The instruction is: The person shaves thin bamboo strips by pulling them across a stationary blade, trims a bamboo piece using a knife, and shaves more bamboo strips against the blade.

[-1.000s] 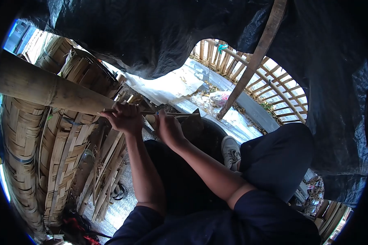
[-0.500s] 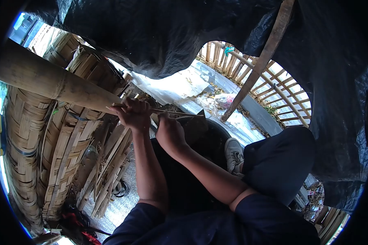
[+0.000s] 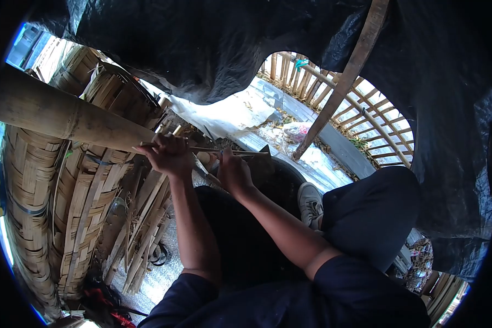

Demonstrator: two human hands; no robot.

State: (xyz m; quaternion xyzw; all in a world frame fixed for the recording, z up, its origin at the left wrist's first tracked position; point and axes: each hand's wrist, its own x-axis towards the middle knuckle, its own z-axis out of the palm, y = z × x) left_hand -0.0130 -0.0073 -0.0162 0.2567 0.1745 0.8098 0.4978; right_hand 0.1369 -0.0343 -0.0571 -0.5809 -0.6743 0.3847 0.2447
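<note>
My left hand [image 3: 171, 155] is closed round a thin bamboo strip [image 3: 202, 149], close to the end of a thick bamboo pole [image 3: 87, 121] that comes in from the left. To its right, my right hand [image 3: 234, 174] is also closed, at the strip's middle; whatever else lies inside its fingers is hidden. The strip's far end sticks out to the right, over a dark round container [image 3: 291, 174]. A pale stick or blade shows between and below the two hands.
Rolled woven bamboo [image 3: 30, 202] stands at the left, with split bamboo pieces [image 3: 142, 235] beside it. Black plastic sheeting [image 3: 202, 49] hangs above. A slanted wooden post [image 3: 341, 87] stands before a bamboo lattice [image 3: 374, 120]. A shoe [image 3: 310, 205] is by the container.
My right hand has shifted slightly right along the strip, away from my left hand. My left hand keeps its hold near the pole's end. The camera view has shifted a little.
</note>
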